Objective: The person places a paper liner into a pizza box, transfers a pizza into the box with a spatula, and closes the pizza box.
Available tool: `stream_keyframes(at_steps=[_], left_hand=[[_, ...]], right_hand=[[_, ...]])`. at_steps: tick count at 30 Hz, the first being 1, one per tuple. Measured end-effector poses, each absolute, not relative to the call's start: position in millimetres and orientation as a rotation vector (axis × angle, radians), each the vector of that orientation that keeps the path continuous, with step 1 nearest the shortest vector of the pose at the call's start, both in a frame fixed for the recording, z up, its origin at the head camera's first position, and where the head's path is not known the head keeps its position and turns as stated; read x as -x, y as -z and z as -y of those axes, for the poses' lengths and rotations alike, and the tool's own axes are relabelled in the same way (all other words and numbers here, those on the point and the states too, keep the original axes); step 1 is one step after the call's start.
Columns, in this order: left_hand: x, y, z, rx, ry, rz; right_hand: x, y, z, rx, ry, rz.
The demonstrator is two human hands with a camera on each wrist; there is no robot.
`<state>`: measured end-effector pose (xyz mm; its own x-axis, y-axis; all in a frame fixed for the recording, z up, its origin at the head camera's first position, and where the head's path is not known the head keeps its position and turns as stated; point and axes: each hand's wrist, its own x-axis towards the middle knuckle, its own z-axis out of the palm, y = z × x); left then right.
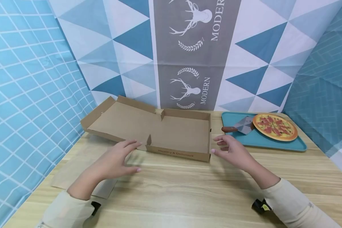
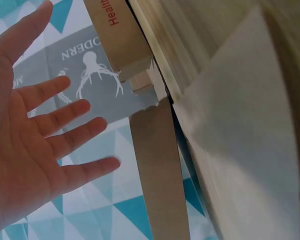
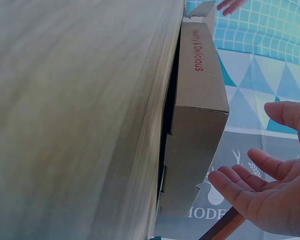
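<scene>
Open box (image 1: 182, 131), unheld on the tabletop (image 1: 174, 193)
Left hand (image 1: 117, 161) and right hand (image 1: 235, 152) hover near, fingers loose, empty; a one-sided push could skew it, a wide right sweep knock the spatula (image 1: 244, 125).

The right grip (image 3: 276, 196) hangs near the cardboard box (image 3: 196, 102)

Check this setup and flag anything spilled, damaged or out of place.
Nothing looks spilled or damaged. One small oddity: the pizza server lies askew on the blue tray, its handle reaching over the left rim instead of sitting fully inside.
</scene>
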<state>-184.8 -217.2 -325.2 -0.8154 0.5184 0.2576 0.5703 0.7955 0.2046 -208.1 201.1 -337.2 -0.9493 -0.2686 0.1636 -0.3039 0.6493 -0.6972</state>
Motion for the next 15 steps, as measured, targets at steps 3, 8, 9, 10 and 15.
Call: stream_keyframes(at_steps=[3, 8, 9, 10, 15], left_hand=[[184, 326, 223, 0.838, 0.408, 2.808], [183, 325, 237, 0.800, 0.390, 2.833], [182, 325, 240, 0.787, 0.393, 2.843], [181, 324, 243, 0.773, 0.393, 2.855], [179, 323, 260, 0.711, 0.440, 2.914]], right_hand=[[209, 337, -202, -0.492, -1.200, 2.815], [210, 336, -202, -0.516, -1.215, 2.805], [209, 335, -202, -0.521, -1.219, 2.803], [209, 335, -201, -0.521, -1.221, 2.803], [207, 333, -200, -0.524, -1.226, 2.811]])
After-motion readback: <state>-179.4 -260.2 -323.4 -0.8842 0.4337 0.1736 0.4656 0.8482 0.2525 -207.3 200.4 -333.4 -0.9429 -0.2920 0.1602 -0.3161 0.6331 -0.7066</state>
